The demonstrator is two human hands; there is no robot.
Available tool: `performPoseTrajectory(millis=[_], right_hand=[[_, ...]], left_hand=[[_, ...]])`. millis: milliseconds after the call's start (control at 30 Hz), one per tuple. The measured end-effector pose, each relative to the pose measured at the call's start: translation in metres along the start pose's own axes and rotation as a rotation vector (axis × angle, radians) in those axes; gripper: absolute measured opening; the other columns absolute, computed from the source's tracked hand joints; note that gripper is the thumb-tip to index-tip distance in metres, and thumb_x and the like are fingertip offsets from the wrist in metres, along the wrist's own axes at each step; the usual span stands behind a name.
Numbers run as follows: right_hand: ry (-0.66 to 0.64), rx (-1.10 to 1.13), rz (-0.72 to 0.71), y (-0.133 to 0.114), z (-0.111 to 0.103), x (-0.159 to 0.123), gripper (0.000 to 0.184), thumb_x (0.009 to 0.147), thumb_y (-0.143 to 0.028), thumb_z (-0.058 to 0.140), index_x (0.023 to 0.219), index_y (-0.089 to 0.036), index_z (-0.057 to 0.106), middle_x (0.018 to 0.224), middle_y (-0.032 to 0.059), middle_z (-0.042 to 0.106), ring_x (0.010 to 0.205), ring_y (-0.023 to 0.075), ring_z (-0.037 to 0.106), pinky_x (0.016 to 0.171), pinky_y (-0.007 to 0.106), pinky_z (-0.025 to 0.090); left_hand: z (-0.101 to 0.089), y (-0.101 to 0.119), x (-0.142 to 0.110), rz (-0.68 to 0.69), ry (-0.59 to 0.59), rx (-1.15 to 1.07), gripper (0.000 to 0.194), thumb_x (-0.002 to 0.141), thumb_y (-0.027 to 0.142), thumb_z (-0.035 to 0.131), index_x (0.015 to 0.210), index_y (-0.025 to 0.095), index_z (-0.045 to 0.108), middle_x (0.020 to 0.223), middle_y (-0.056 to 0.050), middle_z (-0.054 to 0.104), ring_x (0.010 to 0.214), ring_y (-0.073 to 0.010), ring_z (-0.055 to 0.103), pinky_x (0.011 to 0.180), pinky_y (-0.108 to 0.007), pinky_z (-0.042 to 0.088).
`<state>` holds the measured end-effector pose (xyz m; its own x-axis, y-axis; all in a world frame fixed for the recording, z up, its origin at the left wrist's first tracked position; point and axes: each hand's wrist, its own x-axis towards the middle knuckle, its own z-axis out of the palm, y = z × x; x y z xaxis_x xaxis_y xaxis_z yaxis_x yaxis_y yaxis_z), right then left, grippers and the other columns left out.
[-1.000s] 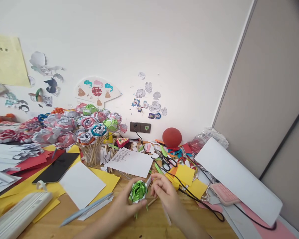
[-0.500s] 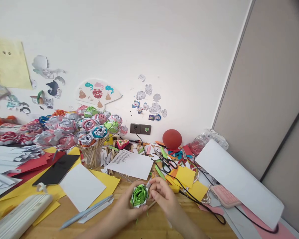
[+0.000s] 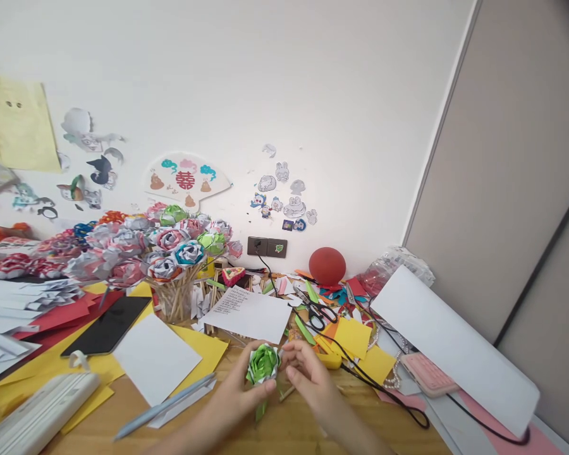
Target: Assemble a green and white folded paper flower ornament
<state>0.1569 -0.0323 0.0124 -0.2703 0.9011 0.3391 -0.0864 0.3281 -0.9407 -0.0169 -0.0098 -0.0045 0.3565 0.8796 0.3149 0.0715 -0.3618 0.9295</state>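
Note:
A green-and-white paper rose (image 3: 264, 364) sits in my left hand (image 3: 243, 392), whose fingers and thumb wrap round its sides. A green strip (image 3: 260, 411) hangs below the flower. My right hand (image 3: 312, 379) is at the flower's right edge, fingers curled, with the fingertips on the outer white petals and the thumb just below. Under the right hand, a thin wooden stick (image 3: 287, 393) shows in part; whether it joins the rose is hidden.
Several finished paper roses on sticks stand in a clear container (image 3: 173, 300) at the back left. Scissors (image 3: 318, 313), a written sheet (image 3: 251, 313), yellow squares (image 3: 354, 337) and a black cable (image 3: 384, 379) lie beyond and to the right. A phone (image 3: 108, 324) and pen (image 3: 165, 404) lie left.
The rose has tilted and moved slightly up and left in my left hand, and more of the green strip shows beneath. My right fingers have shifted along its edge, and the pale petal piece there is less visible.

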Motion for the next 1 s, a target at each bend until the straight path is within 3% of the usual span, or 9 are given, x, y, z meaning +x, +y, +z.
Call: performPoseTrajectory(millis=[67, 200, 300, 400, 500, 600, 733, 867, 1000], right_hand=[[0.043, -0.037, 0.027, 0.004, -0.002, 0.002, 0.026, 0.080, -0.038, 0.054, 0.098, -0.019, 0.051, 0.087, 0.0031, 0.055, 0.082, 0.0166, 0.052, 0.075, 0.029, 0.040], [-0.023, -0.002, 0.118, 0.014, -0.003, 0.005, 0.028, 0.076, -0.044, 0.057, 0.086, -0.018, 0.053, 0.071, -0.0004, 0.053, 0.067, 0.0154, 0.054, 0.060, 0.027, 0.043], [0.053, -0.014, 0.105, 0.017, -0.002, 0.008, 0.024, 0.072, -0.038, 0.063, 0.077, -0.017, 0.054, 0.066, -0.0010, 0.053, 0.064, 0.0149, 0.054, 0.058, 0.026, 0.043], [0.194, -0.080, 0.061, 0.016, -0.006, 0.012, 0.018, 0.070, -0.032, 0.064, 0.073, -0.016, 0.056, 0.068, 0.0006, 0.057, 0.066, 0.0154, 0.054, 0.062, 0.026, 0.042], [0.293, -0.127, 0.036, 0.015, -0.011, 0.015, 0.014, 0.069, -0.028, 0.063, 0.071, -0.015, 0.057, 0.070, 0.0023, 0.059, 0.068, 0.0169, 0.055, 0.064, 0.028, 0.043], [0.301, -0.159, 0.021, 0.015, -0.012, 0.015, 0.009, 0.070, -0.024, 0.060, 0.071, -0.016, 0.057, 0.070, 0.0026, 0.060, 0.068, 0.0171, 0.056, 0.065, 0.028, 0.044], [0.288, -0.251, 0.002, 0.011, -0.007, 0.012, 0.003, 0.070, -0.019, 0.055, 0.070, -0.017, 0.057, 0.067, 0.0010, 0.060, 0.063, 0.0152, 0.055, 0.060, 0.025, 0.043], [0.262, -0.382, -0.045, 0.004, -0.002, 0.010, 0.009, 0.068, -0.012, 0.051, 0.069, -0.018, 0.057, 0.067, 0.0002, 0.060, 0.063, 0.0150, 0.055, 0.059, 0.024, 0.043], [0.267, -0.456, -0.087, 0.000, 0.003, 0.008, 0.015, 0.067, -0.007, 0.049, 0.066, -0.018, 0.058, 0.065, -0.0003, 0.059, 0.060, 0.0143, 0.054, 0.057, 0.024, 0.042]], left_hand=[[0.000, 0.002, 0.001, -0.040, 0.027, -0.062, 0.055, 0.068, 0.050, 0.062, 0.110, 0.021, 0.044, 0.107, -0.008, 0.058, 0.103, -0.0260, 0.051, 0.090, -0.035, 0.038], [0.002, 0.020, 0.001, -0.133, 0.070, -0.272, 0.059, 0.062, 0.056, 0.063, 0.108, 0.025, 0.042, 0.097, -0.004, 0.060, 0.094, -0.0254, 0.056, 0.084, -0.036, 0.041], [0.004, 0.030, 0.000, -0.203, 0.053, -0.329, 0.055, 0.062, 0.053, 0.065, 0.106, 0.026, 0.044, 0.094, -0.002, 0.060, 0.092, -0.0240, 0.056, 0.083, -0.035, 0.041], [0.006, 0.023, 0.001, -0.158, 0.046, -0.311, 0.057, 0.060, 0.045, 0.071, 0.106, 0.026, 0.046, 0.098, -0.002, 0.057, 0.096, -0.0227, 0.053, 0.082, -0.031, 0.040], [0.009, 0.006, 0.003, -0.097, 0.011, -0.372, 0.060, 0.060, 0.048, 0.070, 0.109, 0.026, 0.044, 0.098, -0.003, 0.056, 0.088, -0.0202, 0.054, 0.074, -0.029, 0.042], [0.010, -0.002, 0.003, -0.099, -0.027, -0.315, 0.055, 0.062, 0.050, 0.068, 0.104, 0.022, 0.047, 0.092, -0.003, 0.057, 0.084, -0.0192, 0.054, 0.072, -0.028, 0.042], [0.008, 0.006, 0.002, -0.128, -0.024, -0.218, 0.052, 0.068, 0.058, 0.057, 0.103, 0.020, 0.051, 0.091, -0.005, 0.059, 0.080, -0.0199, 0.055, 0.067, -0.028, 0.044], [0.006, 0.024, 0.000, -0.046, -0.001, 0.175, 0.028, 0.077, 0.045, 0.053, 0.090, 0.020, 0.060, 0.093, -0.006, 0.063, 0.092, -0.0233, 0.054, 0.083, -0.032, 0.041], [0.008, 0.033, -0.002, 0.048, -0.038, 0.384, 0.020, 0.078, 0.030, 0.053, 0.094, 0.022, 0.061, 0.095, -0.006, 0.064, 0.092, -0.0233, 0.055, 0.083, -0.032, 0.042]])
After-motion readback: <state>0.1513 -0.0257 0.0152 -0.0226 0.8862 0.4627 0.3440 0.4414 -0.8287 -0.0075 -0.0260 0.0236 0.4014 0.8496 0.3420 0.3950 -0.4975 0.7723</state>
